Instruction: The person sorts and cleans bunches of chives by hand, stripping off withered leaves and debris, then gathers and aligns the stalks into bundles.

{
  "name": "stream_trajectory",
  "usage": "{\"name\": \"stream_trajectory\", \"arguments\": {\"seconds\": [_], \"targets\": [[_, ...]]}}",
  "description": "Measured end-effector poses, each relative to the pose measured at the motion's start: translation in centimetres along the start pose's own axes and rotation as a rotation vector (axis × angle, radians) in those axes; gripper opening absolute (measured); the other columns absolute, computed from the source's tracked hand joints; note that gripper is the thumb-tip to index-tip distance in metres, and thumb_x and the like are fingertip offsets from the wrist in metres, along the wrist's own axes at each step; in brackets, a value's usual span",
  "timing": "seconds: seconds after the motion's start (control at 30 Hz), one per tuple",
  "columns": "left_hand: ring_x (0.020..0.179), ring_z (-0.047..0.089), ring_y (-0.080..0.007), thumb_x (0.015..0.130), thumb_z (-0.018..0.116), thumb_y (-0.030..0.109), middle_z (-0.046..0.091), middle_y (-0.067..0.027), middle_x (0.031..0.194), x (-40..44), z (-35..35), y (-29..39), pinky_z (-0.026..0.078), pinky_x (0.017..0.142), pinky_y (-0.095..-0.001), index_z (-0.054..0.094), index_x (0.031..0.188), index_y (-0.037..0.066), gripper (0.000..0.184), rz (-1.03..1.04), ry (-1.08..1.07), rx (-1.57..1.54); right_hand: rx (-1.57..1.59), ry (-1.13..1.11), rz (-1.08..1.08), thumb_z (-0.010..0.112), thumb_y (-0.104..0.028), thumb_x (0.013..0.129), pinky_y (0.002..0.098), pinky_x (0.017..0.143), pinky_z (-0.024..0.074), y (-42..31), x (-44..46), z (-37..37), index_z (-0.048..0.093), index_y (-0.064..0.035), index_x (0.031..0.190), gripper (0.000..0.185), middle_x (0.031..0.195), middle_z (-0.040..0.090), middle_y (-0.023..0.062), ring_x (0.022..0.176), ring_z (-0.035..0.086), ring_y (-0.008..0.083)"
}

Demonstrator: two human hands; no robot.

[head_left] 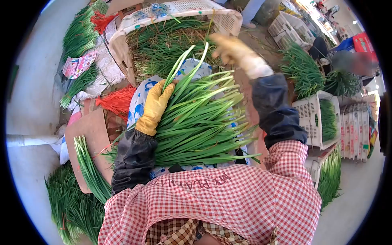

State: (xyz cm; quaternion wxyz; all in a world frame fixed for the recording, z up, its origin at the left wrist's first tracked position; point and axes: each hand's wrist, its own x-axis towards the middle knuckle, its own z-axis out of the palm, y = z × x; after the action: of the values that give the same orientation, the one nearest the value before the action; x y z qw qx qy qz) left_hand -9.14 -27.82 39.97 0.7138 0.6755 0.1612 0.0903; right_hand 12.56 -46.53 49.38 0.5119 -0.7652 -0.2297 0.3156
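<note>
A heap of long green leafy stalks [196,126] lies across my lap on a white cloth with blue spots [141,96]. My left hand [157,104], in a yellow glove, is closed around a few stalks [179,65] whose pale ends point up and away from me. Off to the right, above the heap's pale ends, my right hand [230,51] is raised in a yellow glove and blurred by motion. A thin strand hangs close to its fingertips; whether the fingers hold it cannot be made out.
Ahead stands a white crate [226,22] with green and brown trimmings. Red ties [118,102] and a cardboard sheet [87,130] with a stalk bundle [90,167] are at the left. Another crate [310,122] stands right, near a person [353,63].
</note>
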Motion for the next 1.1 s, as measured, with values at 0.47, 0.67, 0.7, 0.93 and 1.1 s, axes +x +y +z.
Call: {"name": "stream_trajectory", "arguments": {"seconds": [0.47, 0.67, 0.7, 0.93, 1.1], "targets": [[0.077, 0.065, -0.0142, 0.094, 0.054, 0.014, 0.071, -0.0099, 0.092, 1.3, -1.2, 3.7, 0.048, 0.071, -0.0257, 0.065, 0.11, 0.004, 0.023, -0.141, 0.091, -0.291, -0.693, 0.03, -0.392, 0.055, -0.054, 0.086, 0.0363, 0.078, 0.0502, -0.9, 1.6, 2.9, 0.067, -0.008, 0.101, 0.05, 0.093, 0.069, 0.0113, 0.086, 0.066, 0.0249], [0.078, 0.065, -0.014, 0.092, 0.055, 0.01, 0.07, -0.009, 0.089, 1.1, 0.3, 2.8, 0.05, 0.073, -0.0256, 0.065, 0.102, 0.002, 0.016, -0.073, 0.164, -0.243, -1.094, -0.271, 0.039, 0.051, -0.052, 0.088, 0.0388, 0.082, 0.0478, 2.4, 0.6, 2.2, 0.069, -0.0057, 0.1, 0.051, 0.094, 0.068, 0.0164, 0.09, 0.063, 0.0346], [0.079, 0.065, -0.0136, 0.092, 0.055, 0.008, 0.069, -0.0086, 0.09, 1.2, 0.6, 2.2, 0.05, 0.074, -0.0256, 0.065, 0.1, 0.001, 0.015, -0.051, 0.156, -0.214, -1.079, -0.295, 0.026, 0.055, -0.048, 0.087, 0.0381, 0.081, 0.048, 3.0, 0.5, 1.2, 0.069, -0.0043, 0.1, 0.047, 0.093, 0.068, 0.0158, 0.089, 0.063, 0.0338], [0.082, 0.06, -0.0094, 0.091, 0.062, 0.011, 0.067, -0.0026, 0.093, 1.2, 0.6, 3.3, 0.048, 0.075, -0.0218, 0.065, 0.112, 0.001, 0.024, -0.19, -0.031, -0.115, -0.745, -0.106, -0.5, 0.068, -0.033, 0.077, 0.0358, 0.08, 0.0481, -0.3, -2.0, 1.1, 0.07, -0.0079, 0.096, 0.031, 0.091, 0.067, 0.0123, 0.087, 0.063, 0.0308], [0.076, 0.055, -0.005, 0.086, 0.07, 0.014, 0.065, 0.0027, 0.087, 0.5, 0.2, 4.6, 0.045, 0.071, -0.0206, 0.068, 0.103, 0.002, 0.021, -0.174, -0.054, 0.007, -0.365, 0.095, -0.421, 0.068, -0.021, 0.079, 0.0297, 0.073, 0.0502, -3.1, -1.4, 1.9, 0.068, -0.0092, 0.099, 0.023, 0.085, 0.068, 0.0082, 0.078, 0.064, 0.0198]]}}
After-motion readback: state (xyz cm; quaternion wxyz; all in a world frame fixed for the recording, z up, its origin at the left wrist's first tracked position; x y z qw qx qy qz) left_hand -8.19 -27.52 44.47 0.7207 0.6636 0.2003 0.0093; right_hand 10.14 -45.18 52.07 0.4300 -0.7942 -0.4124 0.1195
